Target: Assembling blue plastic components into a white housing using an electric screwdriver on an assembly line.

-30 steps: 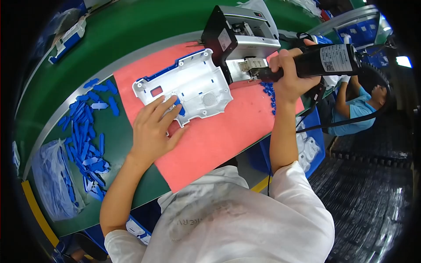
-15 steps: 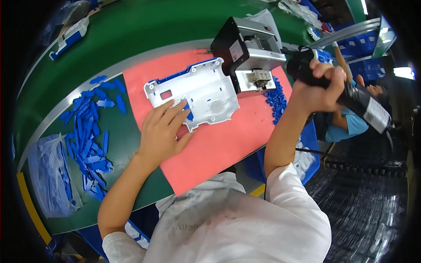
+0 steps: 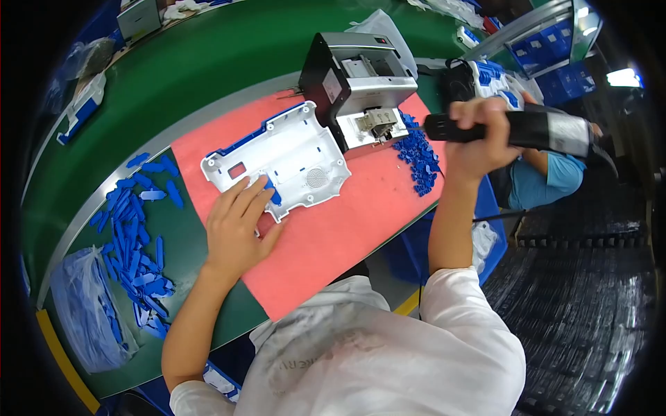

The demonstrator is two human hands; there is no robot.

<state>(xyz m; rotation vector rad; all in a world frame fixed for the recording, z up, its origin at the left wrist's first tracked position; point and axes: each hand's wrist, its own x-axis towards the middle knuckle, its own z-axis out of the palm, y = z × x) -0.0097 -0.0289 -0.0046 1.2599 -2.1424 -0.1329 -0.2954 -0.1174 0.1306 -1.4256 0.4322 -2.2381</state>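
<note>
White plastic shell [image 3: 291,158] lay hollow side up on the pink mat [image 3: 312,256], left of the middle of the frame. Nearest, the left hand [image 3: 236,225] reached over its lower left edge, fingers spread and slightly bent, resting on a small blue piece [image 3: 275,194] inside the shell and pinching nothing visible; how hard they pressed I could not tell. Light, even pressure seemed best there, enough to keep the piece flat. Toward the right of the frame, the right hand [image 3: 482,139] had its fingers closed round a black driver [image 3: 548,132], its bit aimed left at the metal feeder [image 3: 378,90]. Bringing the bit in straight would likely have served better than slanting it (whether the tip touched was too small to see).

Smooth and shallowly curved, the shell carried raised round posts, a rectangular window and a disc of fine perforations. The mat looked soft and fibrous over the hard green desk [image 3: 184,236]. At left, slim round-ended blue strips [image 3: 128,229] lay heaped beside a filmy, crinkled bag [image 3: 87,312]; right of centre, tiny blue parts [image 3: 420,159] were scattered below the boxy feeder, black-sided and silver-fronted.
</note>
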